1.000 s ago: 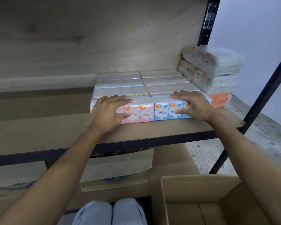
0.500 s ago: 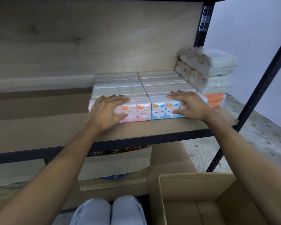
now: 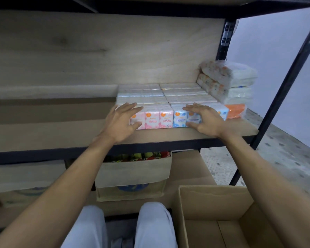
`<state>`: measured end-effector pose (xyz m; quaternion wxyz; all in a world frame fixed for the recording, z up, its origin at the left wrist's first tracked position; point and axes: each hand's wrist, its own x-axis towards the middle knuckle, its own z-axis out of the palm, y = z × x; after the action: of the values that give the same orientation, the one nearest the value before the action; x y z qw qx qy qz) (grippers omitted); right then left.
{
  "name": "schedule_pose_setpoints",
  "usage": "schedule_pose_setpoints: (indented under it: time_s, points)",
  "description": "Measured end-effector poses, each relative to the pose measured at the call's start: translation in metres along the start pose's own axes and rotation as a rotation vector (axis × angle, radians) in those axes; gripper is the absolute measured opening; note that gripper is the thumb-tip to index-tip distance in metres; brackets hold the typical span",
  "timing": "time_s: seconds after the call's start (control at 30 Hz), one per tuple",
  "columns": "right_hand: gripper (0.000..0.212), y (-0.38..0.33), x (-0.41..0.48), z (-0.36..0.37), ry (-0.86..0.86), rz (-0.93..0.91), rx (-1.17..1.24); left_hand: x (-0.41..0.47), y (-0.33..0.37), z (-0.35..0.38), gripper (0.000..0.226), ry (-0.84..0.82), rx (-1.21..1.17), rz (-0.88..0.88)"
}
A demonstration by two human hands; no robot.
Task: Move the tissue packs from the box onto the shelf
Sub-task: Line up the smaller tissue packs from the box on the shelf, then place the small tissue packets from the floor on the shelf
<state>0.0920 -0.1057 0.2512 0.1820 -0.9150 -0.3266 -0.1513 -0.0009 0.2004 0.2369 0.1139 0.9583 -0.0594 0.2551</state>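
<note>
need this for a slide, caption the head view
A person's left grip and right grip spread open at the front tissue packs on the shelf, box below.

Fingers spread, the left hand [image 3: 122, 120] lies over the pink tissue packs [image 3: 152, 120] and the right hand [image 3: 206, 119] over the blue tissue packs [image 3: 179, 119], in the near row on the wooden shelf [image 3: 61, 136]. An open cardboard box [image 3: 213, 197] stands below, near right.

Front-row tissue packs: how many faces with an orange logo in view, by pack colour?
Pink packs: 3
Blue packs: 2, with others possibly hidden behind the right hand
Total: 5
</note>
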Motion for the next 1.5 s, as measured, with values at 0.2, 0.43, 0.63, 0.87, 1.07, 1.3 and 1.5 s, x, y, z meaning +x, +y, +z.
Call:
schedule_pose_setpoints:
  time_s: [0.2,0.43,0.63,0.87,1.07,1.3,1.5]
  points:
    - [0.054,-0.078,-0.026,0.026,-0.023,-0.054,0.076,-0.065,-0.011,-0.017,0.051,0.008,-0.033,-0.047]
    - [0.050,-0.159,-0.053,0.085,-0.086,-0.084,0.176,-0.137,-0.024,-0.015,0.043,0.026,-0.068,-0.058]
    - [0.048,-0.208,-0.084,0.158,-0.197,-0.084,0.242,-0.190,-0.041,0.018,0.046,-0.059,-0.121,-0.096]
    - [0.045,-0.213,-0.127,0.249,-0.422,0.169,0.330,-0.247,-0.057,0.086,0.047,-0.303,-0.114,-0.281]
    - [0.047,-0.198,-0.161,0.330,-0.596,0.492,0.381,-0.299,-0.070,0.155,0.055,-0.514,-0.171,-0.580]
    - [0.037,-0.194,-0.207,0.423,-0.726,0.746,0.469,-0.355,-0.084,0.232,0.051,-0.704,-0.294,-0.819]
    - [0.041,-0.198,-0.242,0.469,-0.760,0.873,0.427,-0.391,-0.080,0.279,0.052,-0.750,-0.342,-0.936]
